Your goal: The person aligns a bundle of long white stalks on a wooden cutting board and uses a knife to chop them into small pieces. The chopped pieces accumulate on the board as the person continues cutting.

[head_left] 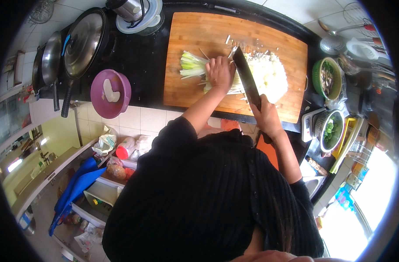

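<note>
My left hand presses a bundle of pale green-and-white vegetable stalks onto a wooden cutting board. The leafy ends stick out to its left. In my right hand is the handle of a cleaver, whose dark blade stands close beside the fingers of my left hand. A heap of finely chopped white pieces lies on the board to the right of the blade. Small scraps are scattered along the heap's far side.
A purple plastic bowl with a pale piece inside stands left of the board, near lidded pans. At the right are a green basket, a kitchen scale and a colander of green leaves. Open drawers lie below left.
</note>
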Action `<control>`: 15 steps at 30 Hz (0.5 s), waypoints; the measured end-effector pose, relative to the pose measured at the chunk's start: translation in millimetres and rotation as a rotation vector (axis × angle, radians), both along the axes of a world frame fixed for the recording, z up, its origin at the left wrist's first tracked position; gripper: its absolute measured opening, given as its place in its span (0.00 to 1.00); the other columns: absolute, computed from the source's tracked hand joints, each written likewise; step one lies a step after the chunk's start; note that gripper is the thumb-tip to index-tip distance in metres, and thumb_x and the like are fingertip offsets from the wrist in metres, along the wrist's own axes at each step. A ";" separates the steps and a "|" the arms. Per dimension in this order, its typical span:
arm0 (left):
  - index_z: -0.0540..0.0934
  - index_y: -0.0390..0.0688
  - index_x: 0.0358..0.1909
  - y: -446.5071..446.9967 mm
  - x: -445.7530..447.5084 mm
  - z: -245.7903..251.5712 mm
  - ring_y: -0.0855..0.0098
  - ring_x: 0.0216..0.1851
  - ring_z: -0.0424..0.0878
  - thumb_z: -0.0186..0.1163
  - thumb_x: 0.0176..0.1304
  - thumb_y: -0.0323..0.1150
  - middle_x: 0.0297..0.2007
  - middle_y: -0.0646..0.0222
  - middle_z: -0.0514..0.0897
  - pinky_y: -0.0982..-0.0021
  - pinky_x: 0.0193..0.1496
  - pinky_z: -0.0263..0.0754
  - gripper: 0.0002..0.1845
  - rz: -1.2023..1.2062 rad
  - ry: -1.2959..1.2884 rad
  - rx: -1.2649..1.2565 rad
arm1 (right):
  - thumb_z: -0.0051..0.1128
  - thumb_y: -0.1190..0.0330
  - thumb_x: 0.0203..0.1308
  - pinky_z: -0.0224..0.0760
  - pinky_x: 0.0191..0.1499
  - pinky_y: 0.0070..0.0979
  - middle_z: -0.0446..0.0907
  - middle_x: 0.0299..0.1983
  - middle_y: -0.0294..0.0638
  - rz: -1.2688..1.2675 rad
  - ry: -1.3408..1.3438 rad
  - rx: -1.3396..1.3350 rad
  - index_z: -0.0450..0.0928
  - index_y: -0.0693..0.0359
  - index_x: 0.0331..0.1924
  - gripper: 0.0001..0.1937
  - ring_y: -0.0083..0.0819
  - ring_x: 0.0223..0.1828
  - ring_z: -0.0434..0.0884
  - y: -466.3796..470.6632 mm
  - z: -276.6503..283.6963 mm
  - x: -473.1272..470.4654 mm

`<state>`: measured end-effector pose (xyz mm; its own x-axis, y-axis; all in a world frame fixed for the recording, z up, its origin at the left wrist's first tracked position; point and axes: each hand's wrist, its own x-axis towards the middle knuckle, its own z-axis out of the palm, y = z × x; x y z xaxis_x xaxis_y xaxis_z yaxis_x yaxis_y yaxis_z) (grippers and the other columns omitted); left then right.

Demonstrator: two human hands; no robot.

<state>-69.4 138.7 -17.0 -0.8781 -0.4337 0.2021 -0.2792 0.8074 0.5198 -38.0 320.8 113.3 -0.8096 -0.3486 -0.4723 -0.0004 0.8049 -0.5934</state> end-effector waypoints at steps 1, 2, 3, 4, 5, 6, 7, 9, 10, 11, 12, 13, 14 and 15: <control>0.77 0.45 0.35 -0.1 0.2 0.0 0.62 0.44 0.73 0.58 0.63 0.41 0.36 0.67 0.78 0.61 0.50 0.59 0.10 -0.007 0.006 -0.004 | 0.54 0.66 0.64 0.70 0.35 0.49 0.77 0.28 0.66 0.012 0.004 0.003 0.66 0.69 0.40 0.13 0.64 0.33 0.78 -1.5 0.4 -1.1; 0.77 0.45 0.35 -0.3 0.2 -0.3 0.62 0.44 0.73 0.58 0.62 0.41 0.36 0.67 0.78 0.61 0.49 0.59 0.10 -0.011 0.003 -0.001 | 0.54 0.66 0.64 0.71 0.34 0.48 0.77 0.28 0.65 -0.007 -0.022 -0.018 0.66 0.69 0.40 0.13 0.64 0.32 0.79 -4.3 0.0 -2.6; 0.78 0.45 0.35 -0.3 0.3 -0.9 0.62 0.44 0.73 0.58 0.62 0.41 0.36 0.67 0.78 0.61 0.49 0.59 0.10 -0.015 0.011 0.001 | 0.54 0.66 0.64 0.71 0.34 0.48 0.78 0.28 0.65 -0.025 -0.049 -0.040 0.66 0.70 0.39 0.13 0.63 0.32 0.79 -8.7 -2.4 -4.5; 0.78 0.46 0.35 -0.4 0.0 -1.8 0.62 0.43 0.73 0.58 0.61 0.41 0.36 0.68 0.78 0.61 0.49 0.59 0.09 -0.009 0.007 -0.022 | 0.54 0.67 0.64 0.71 0.33 0.48 0.78 0.27 0.65 -0.067 -0.069 -0.031 0.66 0.70 0.39 0.13 0.63 0.32 0.79 -13.3 -5.3 -7.1; 0.78 0.46 0.35 -0.4 -0.9 -3.0 0.62 0.43 0.73 0.59 0.60 0.40 0.36 0.68 0.78 0.61 0.48 0.59 0.09 -0.001 0.015 -0.044 | 0.54 0.67 0.64 0.71 0.32 0.48 0.78 0.27 0.64 -0.061 -0.034 -0.050 0.66 0.70 0.39 0.13 0.62 0.31 0.79 -22.2 -12.0 -10.0; 0.78 0.46 0.34 0.1 -1.6 -4.4 0.62 0.43 0.73 0.59 0.60 0.40 0.36 0.68 0.78 0.61 0.48 0.59 0.09 0.006 0.019 -0.064 | 0.55 0.68 0.63 0.71 0.31 0.47 0.78 0.26 0.64 -0.080 0.010 -0.040 0.67 0.70 0.39 0.12 0.61 0.30 0.80 -36.5 -22.3 -12.3; 0.78 0.46 0.34 0.8 -1.6 -5.7 0.62 0.43 0.73 0.59 0.59 0.40 0.36 0.68 0.78 0.61 0.48 0.59 0.09 0.012 0.031 -0.069 | 0.55 0.68 0.63 0.71 0.31 0.46 0.78 0.26 0.63 -0.106 -0.007 0.006 0.67 0.69 0.39 0.12 0.60 0.29 0.80 -46.9 -30.6 -15.6; 0.77 0.45 0.33 -0.1 -2.6 -8.1 0.62 0.42 0.73 0.60 0.58 0.39 0.35 0.68 0.78 0.61 0.48 0.59 0.08 0.026 0.031 -0.077 | 0.54 0.68 0.63 0.72 0.29 0.45 0.78 0.25 0.62 -0.084 0.078 -0.088 0.67 0.69 0.39 0.12 0.59 0.27 0.80 -51.5 -38.0 -25.9; 0.76 0.45 0.30 0.0 -3.2 -9.1 0.62 0.41 0.73 0.59 0.58 0.38 0.34 0.67 0.77 0.60 0.47 0.59 0.08 0.027 0.081 -0.061 | 0.54 0.69 0.63 0.72 0.29 0.45 0.78 0.25 0.61 -0.109 0.032 -0.053 0.67 0.69 0.39 0.11 0.59 0.27 0.80 -51.7 -39.1 -27.8; 0.75 0.45 0.30 0.3 -1.8 -10.1 0.62 0.41 0.73 0.59 0.57 0.37 0.33 0.67 0.76 0.60 0.47 0.59 0.07 0.027 0.094 -0.050 | 0.54 0.68 0.64 0.72 0.28 0.44 0.78 0.25 0.61 -0.120 0.020 -0.090 0.67 0.69 0.39 0.11 0.60 0.27 0.79 -46.3 -36.5 -30.6; 0.74 0.45 0.29 -0.2 -3.1 -11.0 0.62 0.41 0.73 0.59 0.57 0.37 0.33 0.67 0.76 0.60 0.46 0.59 0.07 0.031 0.115 -0.043 | 0.54 0.68 0.64 0.72 0.29 0.44 0.78 0.26 0.61 -0.079 0.032 -0.105 0.67 0.69 0.39 0.12 0.61 0.28 0.79 -40.4 -31.7 -31.0; 0.74 0.45 0.29 0.1 -2.2 -11.7 0.62 0.41 0.73 0.59 0.57 0.36 0.32 0.67 0.75 0.60 0.46 0.60 0.07 0.040 0.134 -0.031 | 0.54 0.67 0.64 0.72 0.31 0.45 0.78 0.26 0.61 -0.071 0.015 -0.061 0.67 0.69 0.39 0.12 0.61 0.29 0.79 -30.8 -23.7 -28.1; 0.73 0.46 0.29 0.3 -2.5 -12.4 0.62 0.40 0.72 0.58 0.57 0.35 0.32 0.67 0.74 0.61 0.44 0.60 0.06 0.045 0.112 -0.029 | 0.54 0.68 0.63 0.72 0.32 0.46 0.78 0.27 0.62 -0.037 0.031 -0.053 0.67 0.69 0.39 0.12 0.62 0.30 0.79 -23.2 -15.6 -22.7; 0.73 0.46 0.29 0.8 -2.5 -12.8 0.62 0.40 0.72 0.58 0.58 0.35 0.31 0.67 0.74 0.60 0.44 0.60 0.06 0.059 0.135 -0.045 | 0.54 0.68 0.63 0.71 0.33 0.47 0.78 0.27 0.62 -0.004 0.050 -0.047 0.67 0.69 0.39 0.12 0.62 0.31 0.79 -15.1 -6.4 -17.3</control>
